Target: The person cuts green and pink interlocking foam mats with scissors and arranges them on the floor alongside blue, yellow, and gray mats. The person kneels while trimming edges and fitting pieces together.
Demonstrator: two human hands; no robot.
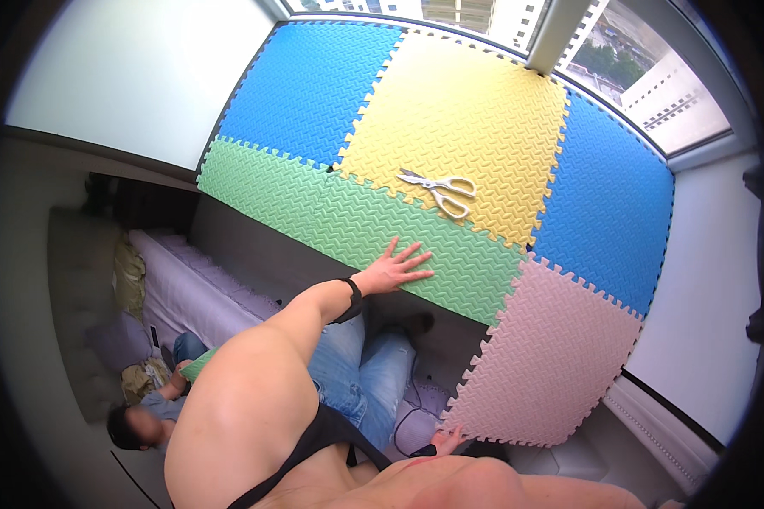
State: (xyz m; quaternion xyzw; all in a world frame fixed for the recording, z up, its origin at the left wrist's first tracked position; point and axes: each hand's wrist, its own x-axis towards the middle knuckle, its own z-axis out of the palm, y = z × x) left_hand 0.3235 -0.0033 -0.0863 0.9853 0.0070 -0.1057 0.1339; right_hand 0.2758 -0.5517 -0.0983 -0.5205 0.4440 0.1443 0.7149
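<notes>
My left hand (395,270) lies with its fingers spread on a green foam mat strip (356,210) along the front edge of a window ledge. Above that strip sit a yellow foam tile (458,114) and a blue foam tile (312,89), with another blue tile (605,197) at the right. White-handled scissors (442,189) rest across the yellow and green edges, blades slightly apart. A pink foam tile (547,356) meets the green strip and right blue tile and juts toward me. My right hand (449,439) grips its near left corner.
Window panes (668,83) border the ledge at the back, with a grey frame post (551,38) between them. A bed with a lilac cover (191,280) stands at lower left. Another person (143,423) is there, holding a green foam piece (197,364). A dark cable (402,417) hangs below.
</notes>
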